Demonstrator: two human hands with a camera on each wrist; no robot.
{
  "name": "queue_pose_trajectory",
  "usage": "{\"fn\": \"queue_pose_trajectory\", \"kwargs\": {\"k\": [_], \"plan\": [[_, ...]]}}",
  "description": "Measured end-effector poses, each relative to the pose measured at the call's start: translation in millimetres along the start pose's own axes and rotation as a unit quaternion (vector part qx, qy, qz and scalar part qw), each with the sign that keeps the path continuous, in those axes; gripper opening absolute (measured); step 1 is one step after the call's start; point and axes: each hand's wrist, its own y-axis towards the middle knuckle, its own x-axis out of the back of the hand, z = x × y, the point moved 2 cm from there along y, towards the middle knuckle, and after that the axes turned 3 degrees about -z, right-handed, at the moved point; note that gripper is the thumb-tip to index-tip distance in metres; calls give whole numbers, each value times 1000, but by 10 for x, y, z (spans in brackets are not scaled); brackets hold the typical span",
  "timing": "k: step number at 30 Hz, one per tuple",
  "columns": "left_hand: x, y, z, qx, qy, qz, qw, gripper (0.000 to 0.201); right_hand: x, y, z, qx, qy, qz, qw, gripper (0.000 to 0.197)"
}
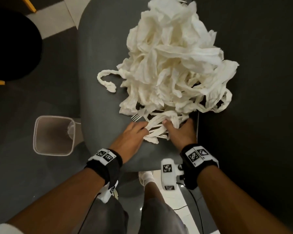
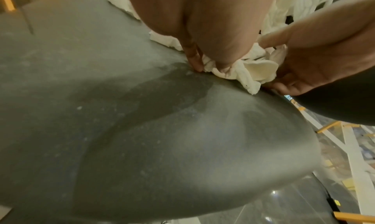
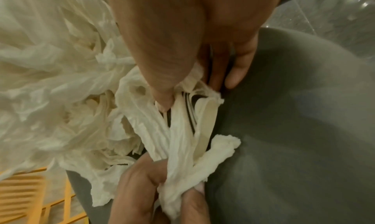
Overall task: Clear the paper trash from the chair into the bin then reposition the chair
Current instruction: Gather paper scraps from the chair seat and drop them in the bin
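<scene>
A big heap of crumpled white paper (image 1: 172,61) lies on the grey chair seat (image 1: 100,48). At its near edge, twisted paper strands (image 3: 178,141) run between both hands. My left hand (image 1: 143,130) grips the strands' near end, fingers (image 3: 142,182) curled round them. My right hand (image 1: 172,124) pinches the same strands just to the right, thumb (image 3: 162,96) pressed on top. A white plastic fork (image 1: 136,117) and a flat wooden stick (image 3: 205,125) lie among the strands. The pale bin (image 1: 53,135) stands on the floor left of the seat.
A black round seat (image 1: 12,44) with yellow legs stands at the far left. A dark panel (image 1: 252,81) rises along the chair's right side. My legs and a cable (image 1: 195,205) are close to the seat's near edge.
</scene>
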Motion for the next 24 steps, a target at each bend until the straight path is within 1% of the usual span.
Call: {"fn": "queue_pose_trajectory", "kwargs": {"k": [2,3,5,7,9,10,11,12,14,17,21,22,24], "plan": [[3,-21,1,7,-36,-11,999,29,-103,-49,59,-11,18,58,998,67],[10,-27,0,17,-53,-15,998,29,-151,-74,55,-18,25,79,996,59],[37,-48,8,43,-80,-22,996,32,-185,-155,52,-26,44,97,994,48],[95,-106,12,77,-120,-18,990,46,-165,-270,64,-40,65,114,991,32],[163,-178,12,79,-158,-2,984,70,-137,-426,88,-55,86,145,984,18],[201,-214,10,70,-166,8,984,80,-133,-512,103,-51,89,162,981,16],[240,-257,12,59,-168,17,984,86,-134,-624,146,-42,89,178,979,17],[280,-307,26,50,-171,20,984,88,-159,-720,180,-26,84,186,979,18],[375,-445,107,52,-188,8,981,83,-266,-891,254,19,50,192,980,17],[593,-742,332,87,-236,-40,967,76,-566,-1168,426,71,6,214,974,20],[910,-1294,788,136,-255,-143,947,65,-1159,-1607,686,135,-40,255,957,21],[969,-1458,923,143,-255,-166,942,64,-1340,-1712,725,144,-49,267,952,22],[1067,-1795,1192,155,-246,-201,935,65,-1709,-1924,785,150,-77,288,943,31]]}}
